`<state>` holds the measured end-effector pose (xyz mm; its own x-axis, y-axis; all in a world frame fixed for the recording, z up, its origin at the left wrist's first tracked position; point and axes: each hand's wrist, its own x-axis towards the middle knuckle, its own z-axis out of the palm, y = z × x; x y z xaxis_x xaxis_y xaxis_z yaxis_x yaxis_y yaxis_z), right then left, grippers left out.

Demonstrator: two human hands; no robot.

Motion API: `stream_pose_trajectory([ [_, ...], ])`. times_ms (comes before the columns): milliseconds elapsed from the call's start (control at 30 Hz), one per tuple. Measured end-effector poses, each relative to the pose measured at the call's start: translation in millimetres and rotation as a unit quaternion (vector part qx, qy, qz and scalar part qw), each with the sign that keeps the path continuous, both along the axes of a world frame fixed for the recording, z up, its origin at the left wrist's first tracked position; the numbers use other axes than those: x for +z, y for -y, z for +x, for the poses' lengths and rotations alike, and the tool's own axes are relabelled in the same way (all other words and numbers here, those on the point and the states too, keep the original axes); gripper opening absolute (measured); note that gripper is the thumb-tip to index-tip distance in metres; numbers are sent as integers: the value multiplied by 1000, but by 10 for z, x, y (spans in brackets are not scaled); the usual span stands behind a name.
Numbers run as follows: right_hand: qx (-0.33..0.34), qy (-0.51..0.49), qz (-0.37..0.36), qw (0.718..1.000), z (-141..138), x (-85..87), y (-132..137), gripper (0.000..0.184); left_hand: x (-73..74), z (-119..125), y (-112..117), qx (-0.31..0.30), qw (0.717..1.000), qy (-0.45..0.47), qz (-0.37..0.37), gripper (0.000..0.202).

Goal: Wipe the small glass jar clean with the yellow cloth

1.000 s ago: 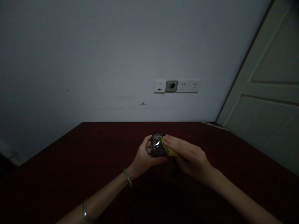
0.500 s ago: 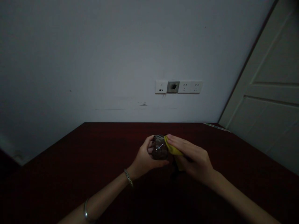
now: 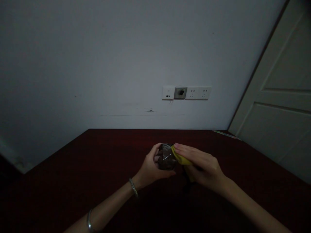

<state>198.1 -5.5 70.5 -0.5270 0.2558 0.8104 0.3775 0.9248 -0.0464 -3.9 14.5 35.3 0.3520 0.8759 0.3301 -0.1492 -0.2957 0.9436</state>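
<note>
My left hand (image 3: 152,165) is wrapped around a clear glass (image 3: 167,157), probably a drinking cup, tilted so that light glints off its side. Fingers show through its see-through wall. From the right, my right hand (image 3: 201,163) presses a yellow cloth (image 3: 181,158) against the glass's right edge. Part of the cloth hangs below the palm, dim in shadow. Both hands are above the dark red table (image 3: 109,152). The lower side of the glass is too dark to make out.
Behind the table stands a pale wall (image 3: 109,58) with a row of sockets and switches (image 3: 198,93). A panelled door (image 3: 279,97) is on the right. A thin patterned strip (image 3: 225,134) lies at the table's far right corner.
The whole view has shifted slightly, so everything sits a little lower. Both hands keep their holds on the glass and the cloth, with hardly any movement between them.
</note>
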Motion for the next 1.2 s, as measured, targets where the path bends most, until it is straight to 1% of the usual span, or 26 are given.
stream_pose_trajectory([
  [133, -8, -47, -6, 999, 0, 35, -40, 53, -3, 20, 20, -17, 1000, -8, -9, 90],
  [233, -6, -53, 18, 998, -21, 9, -41, 54, 10, 40, 28, -14, 1000, 10, -14, 87],
  [300, 2, -37, 32, 999, -24, -25, -33, 54, 12, 53, 27, -5, 1000, 17, -22, 85],
  [400, 11, 17, 40, 999, -6, -60, -19, 55, -3, 64, 14, 5, 999, 35, -39, 83],
  [533, 15, 86, 45, 995, 29, -52, -16, 59, -34, 60, -5, 6, 997, 58, -51, 81],
  [600, 18, 97, 37, 994, 38, -45, -22, 60, -38, 54, -4, -2, 997, 55, -54, 79],
  [700, 30, 76, 16, 997, 33, -41, -32, 59, -29, 44, 4, -6, 997, 49, -54, 80],
  [800, 45, 31, 4, 998, 20, -26, -42, 55, -20, 32, 5, -7, 998, 44, -32, 86],
  [900, 28, -9, -14, 999, 20, -4, -62, 51, -25, 29, -2, -23, 999, 31, -9, 88],
  [1000, 8, -27, -32, 999, 34, -9, -91, 48, -51, 41, -14, -30, 999, 27, -13, 88],
  [1100, 11, 8, -13, 1000, 37, -37, -99, 50, -92, 52, -33, -21, 999, 29, -21, 89],
  [1200, 3, 80, 21, 997, 18, -34, -51, 52, -129, 52, -57, -13, 998, 46, -42, 88],
])
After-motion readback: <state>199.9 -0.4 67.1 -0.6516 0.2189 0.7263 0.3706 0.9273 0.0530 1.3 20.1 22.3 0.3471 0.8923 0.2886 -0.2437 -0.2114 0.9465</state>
